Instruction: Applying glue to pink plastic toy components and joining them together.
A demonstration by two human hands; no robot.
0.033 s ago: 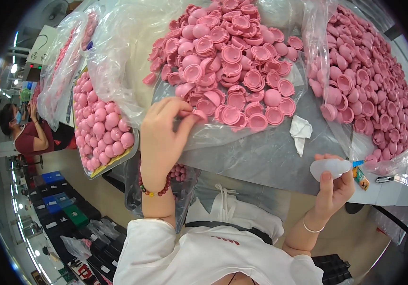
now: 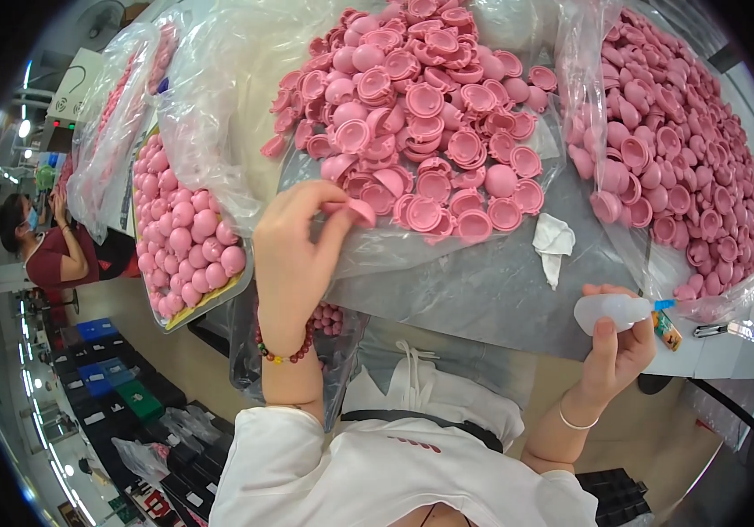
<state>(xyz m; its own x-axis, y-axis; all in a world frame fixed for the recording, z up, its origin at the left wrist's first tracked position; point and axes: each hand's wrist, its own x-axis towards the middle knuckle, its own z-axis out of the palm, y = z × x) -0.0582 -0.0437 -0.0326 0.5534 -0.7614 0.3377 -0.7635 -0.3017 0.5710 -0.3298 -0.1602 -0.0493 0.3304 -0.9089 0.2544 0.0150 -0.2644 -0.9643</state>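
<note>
Between the thumb and fingers of my left hand (image 2: 294, 255) is a pink plastic half shell (image 2: 362, 212), at the near left edge of a heap of similar half shells (image 2: 434, 186). The heap lies on a clear plastic sheet over the grey tabletop (image 2: 447, 285). My right hand (image 2: 616, 347) is wrapped round a small translucent white squeeze bottle (image 2: 610, 311). The bottle lies nearly level in my grip, its blue nozzle (image 2: 664, 304) pointing right. A crumpled white cloth or tissue (image 2: 553, 244) rests on the table between my hands.
A second heap of pink pieces (image 2: 684, 167) sits in clear plastic at the right. Pink balls fill a tray (image 2: 186, 241) at the left. A small stapler-like tool (image 2: 710, 330) lies near the right edge. Another person (image 2: 48, 237) sits at the far left.
My left hand has shifted slightly left with the pink half shell, which has tilted and come a little away from the heap. My right hand and the bottle look almost unmoved.
</note>
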